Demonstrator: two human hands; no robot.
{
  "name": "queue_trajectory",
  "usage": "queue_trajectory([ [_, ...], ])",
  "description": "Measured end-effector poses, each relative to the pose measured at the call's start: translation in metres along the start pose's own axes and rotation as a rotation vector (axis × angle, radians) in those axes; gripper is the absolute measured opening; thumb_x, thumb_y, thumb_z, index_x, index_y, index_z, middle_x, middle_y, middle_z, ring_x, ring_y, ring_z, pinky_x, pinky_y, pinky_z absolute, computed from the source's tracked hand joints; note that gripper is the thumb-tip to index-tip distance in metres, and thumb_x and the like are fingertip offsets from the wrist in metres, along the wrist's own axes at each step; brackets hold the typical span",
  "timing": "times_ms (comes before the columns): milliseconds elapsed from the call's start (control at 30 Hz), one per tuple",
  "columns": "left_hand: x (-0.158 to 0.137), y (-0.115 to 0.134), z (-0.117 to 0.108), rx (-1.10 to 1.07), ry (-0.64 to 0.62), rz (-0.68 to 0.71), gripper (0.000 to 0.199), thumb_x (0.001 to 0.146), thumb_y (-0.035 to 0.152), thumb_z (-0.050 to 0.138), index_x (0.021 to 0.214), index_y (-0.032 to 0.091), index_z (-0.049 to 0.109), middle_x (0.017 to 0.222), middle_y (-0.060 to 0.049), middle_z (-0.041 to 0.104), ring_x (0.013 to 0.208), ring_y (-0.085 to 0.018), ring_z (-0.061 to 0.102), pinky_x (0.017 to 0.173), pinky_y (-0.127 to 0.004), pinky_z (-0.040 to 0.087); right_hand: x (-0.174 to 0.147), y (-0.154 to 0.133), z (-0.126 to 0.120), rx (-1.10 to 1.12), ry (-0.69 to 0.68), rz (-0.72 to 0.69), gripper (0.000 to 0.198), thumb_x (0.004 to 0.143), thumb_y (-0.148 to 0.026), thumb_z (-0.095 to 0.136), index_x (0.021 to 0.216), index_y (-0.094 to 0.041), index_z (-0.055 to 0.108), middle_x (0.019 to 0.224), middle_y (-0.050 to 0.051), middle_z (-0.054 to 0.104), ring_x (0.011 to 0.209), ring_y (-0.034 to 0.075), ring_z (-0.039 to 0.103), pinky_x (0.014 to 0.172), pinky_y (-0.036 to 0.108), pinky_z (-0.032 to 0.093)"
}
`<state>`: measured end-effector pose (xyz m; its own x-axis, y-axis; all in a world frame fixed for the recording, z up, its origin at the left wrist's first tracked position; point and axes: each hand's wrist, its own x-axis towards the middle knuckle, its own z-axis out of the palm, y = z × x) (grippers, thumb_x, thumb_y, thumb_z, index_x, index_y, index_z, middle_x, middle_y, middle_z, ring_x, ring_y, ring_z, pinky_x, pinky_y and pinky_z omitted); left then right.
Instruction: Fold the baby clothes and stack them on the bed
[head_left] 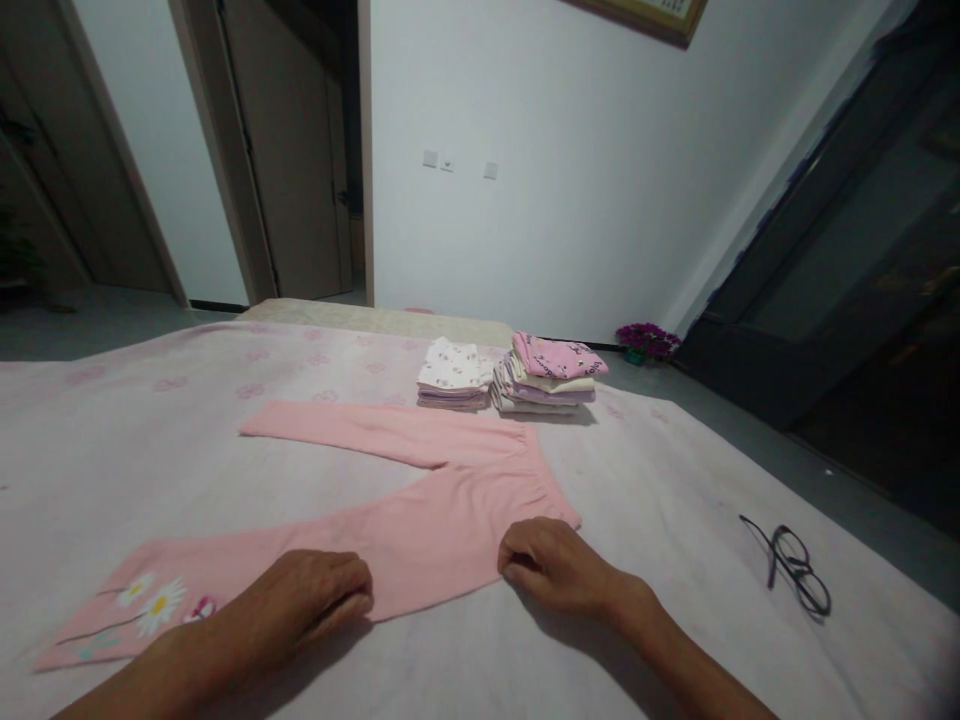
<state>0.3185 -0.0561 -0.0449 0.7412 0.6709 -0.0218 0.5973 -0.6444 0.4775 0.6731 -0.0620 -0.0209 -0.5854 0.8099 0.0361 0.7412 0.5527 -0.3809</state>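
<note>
Pink trousers (442, 510) lie spread flat on the bed, waistband to the right and legs stretching left. A daisy print shows on the near leg's lower end. My left hand (315, 600) is closed in a pinch on the near edge of that leg, around its middle. Closer to the waistband, my right hand (547, 565) pinches the same near edge with its fingers together. The cloth between the fingertips is mostly hidden by both hands.
Beyond the trousers stand two piles of folded clothes, a lower white-topped pile (454, 372) and a taller pink-topped pile (551, 375). Black-framed glasses (799, 570) rest on the bedsheet (660, 480) at right. Purple flowers (646, 340) stand past the bed by the wall.
</note>
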Motion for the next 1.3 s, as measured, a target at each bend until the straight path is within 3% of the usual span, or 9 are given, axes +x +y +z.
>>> queue_trajectory([
  [100, 0.005, -0.005, 0.002, -0.149, 0.050, -0.120, 0.035, 0.101, 0.042, 0.036, 0.085, 0.021, 0.058, 0.081, 0.000, 0.065, 0.070, -0.013, 0.056, 0.064, -0.024, 0.037, 0.010, -0.001, 0.003, 0.064, 0.173, 0.020, 0.015, 0.092, -0.023, 0.052, 0.095, -0.020, 0.067, 0.093, 0.005, 0.071, 0.087, 0.018, 0.063, 0.080, 0.031, 0.047],
  [167, 0.007, -0.009, 0.007, -0.189, 0.083, -0.159, 0.036, 0.101, 0.045, 0.035, 0.085, 0.021, 0.057, 0.081, -0.001, 0.064, 0.073, -0.014, 0.056, 0.068, -0.024, 0.039, 0.017, 0.003, 0.011, 0.021, 0.240, -0.022, 0.030, 0.096, -0.031, 0.048, 0.119, -0.019, 0.063, 0.122, 0.012, 0.067, 0.114, 0.024, 0.058, 0.098, 0.040, 0.045],
  [267, 0.006, -0.012, 0.012, -0.216, 0.094, -0.172, 0.037, 0.100, 0.048, 0.035, 0.085, 0.021, 0.056, 0.083, -0.001, 0.063, 0.075, -0.014, 0.056, 0.072, -0.025, 0.039, 0.018, 0.018, 0.024, -0.093, 0.119, 0.009, 0.057, 0.100, -0.043, 0.041, 0.151, -0.017, 0.038, 0.157, 0.014, 0.036, 0.145, 0.026, 0.031, 0.118, 0.048, 0.026],
  [400, -0.008, -0.020, 0.011, -0.335, 0.110, -0.202, 0.041, 0.098, 0.052, 0.039, 0.077, 0.020, 0.055, 0.078, -0.002, 0.059, 0.071, -0.014, 0.052, 0.068, -0.025, 0.039, 0.007, 0.048, 0.029, -0.222, 0.020, 0.155, 0.065, 0.101, -0.049, 0.034, 0.157, -0.018, 0.023, 0.163, 0.010, 0.018, 0.151, 0.023, 0.015, 0.123, 0.047, 0.015],
  [500, -0.021, -0.034, 0.013, -0.574, 0.126, -0.246, 0.047, 0.095, 0.057, 0.042, 0.071, 0.018, 0.054, 0.067, -0.001, 0.053, 0.061, -0.012, 0.045, 0.059, -0.024, 0.036, 0.001, 0.065, 0.023, -0.295, 0.065, 0.191, 0.062, 0.101, -0.047, 0.034, 0.156, -0.019, 0.027, 0.162, 0.010, 0.021, 0.150, 0.023, 0.020, 0.123, 0.047, 0.019],
  [633, -0.027, -0.054, 0.009, -0.882, 0.247, -0.420, 0.051, 0.090, 0.065, 0.045, 0.075, 0.018, 0.057, 0.058, 0.001, 0.047, 0.048, -0.010, 0.036, 0.045, -0.023, 0.027, 0.008, 0.075, 0.015, -0.340, 0.185, 0.166, 0.046, 0.103, -0.036, 0.034, 0.141, -0.020, 0.054, 0.146, 0.012, 0.052, 0.135, 0.024, 0.048, 0.113, 0.046, 0.037],
  [800, -0.002, -0.073, -0.035, -0.511, 0.449, -0.462, 0.041, 0.088, 0.058, 0.051, 0.090, 0.021, 0.066, 0.072, -0.002, 0.063, 0.066, -0.016, 0.058, 0.059, -0.024, 0.043, 0.048, 0.086, 0.020, -0.455, 0.349, 0.004, 0.037, 0.097, -0.023, 0.042, 0.127, -0.015, 0.064, 0.141, 0.016, 0.056, 0.135, 0.031, 0.048, 0.112, 0.052, 0.037],
  [967, 0.048, -0.117, -0.071, -0.174, 0.528, -0.387, 0.046, 0.090, 0.057, 0.043, 0.103, 0.021, 0.069, 0.106, -0.006, 0.073, 0.100, -0.024, 0.066, 0.088, -0.032, 0.049, 0.099, 0.097, 0.028, -0.347, 0.330, 0.138, 0.045, 0.101, -0.026, 0.032, 0.139, -0.016, 0.055, 0.146, 0.014, 0.052, 0.139, 0.026, 0.043, 0.115, 0.049, 0.035],
  [1300, 0.102, -0.199, -0.047, 0.170, 0.322, -0.299, 0.060, 0.095, 0.053, 0.034, 0.141, 0.019, 0.054, 0.153, -0.014, 0.044, 0.144, -0.033, 0.034, 0.116, -0.052, 0.026, 0.130, 0.116, 0.014, -0.308, 0.090, 0.371, 0.063, 0.103, -0.049, 0.025, 0.153, -0.012, 0.032, 0.161, 0.015, 0.024, 0.150, 0.024, 0.020, 0.121, 0.045, 0.014],
])
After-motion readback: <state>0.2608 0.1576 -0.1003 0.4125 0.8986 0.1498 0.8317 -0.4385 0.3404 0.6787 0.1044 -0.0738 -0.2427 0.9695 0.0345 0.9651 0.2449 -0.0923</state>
